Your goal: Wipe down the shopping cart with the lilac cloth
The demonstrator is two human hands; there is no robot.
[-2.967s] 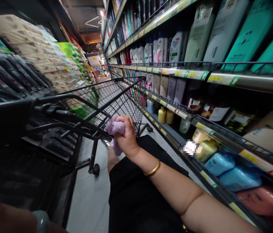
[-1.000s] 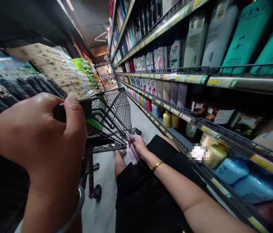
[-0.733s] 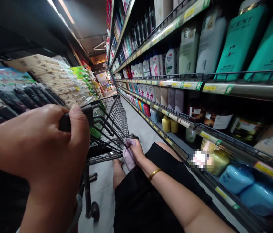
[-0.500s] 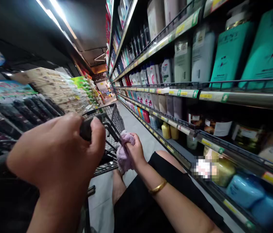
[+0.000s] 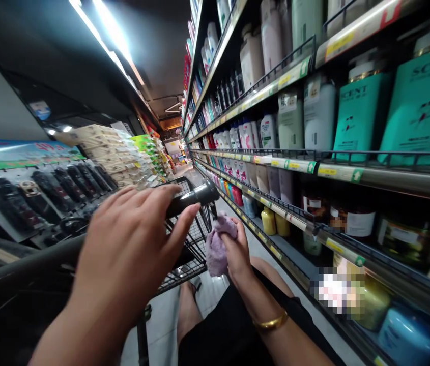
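My left hand [image 5: 131, 239] lies over the black handle [image 5: 195, 197] of a shopping cart, fingers across the top and thumb along the near side, in a loose grip. Bunched in my closed right hand [image 5: 239, 251] is a fluffy purple cloth [image 5: 218, 249], held just beside the end of the handle. The wire basket of the cart [image 5: 195, 231] shows behind both hands, partly covered by them.
Shelves of shampoo and lotion bottles, among them a teal pump bottle [image 5: 360, 112], line the right side. A blue jar [image 5: 409, 333] sits on the bottom shelf. Hanging black packaged goods [image 5: 58, 193] and stacked packs [image 5: 104, 147] stand left. Tiled floor [image 5: 165, 325] shows below.
My left hand has loosened from a tight grip, its fingers now straighter and more of the handle's end showing. The cloth in my right hand appears further right as the view shifts.
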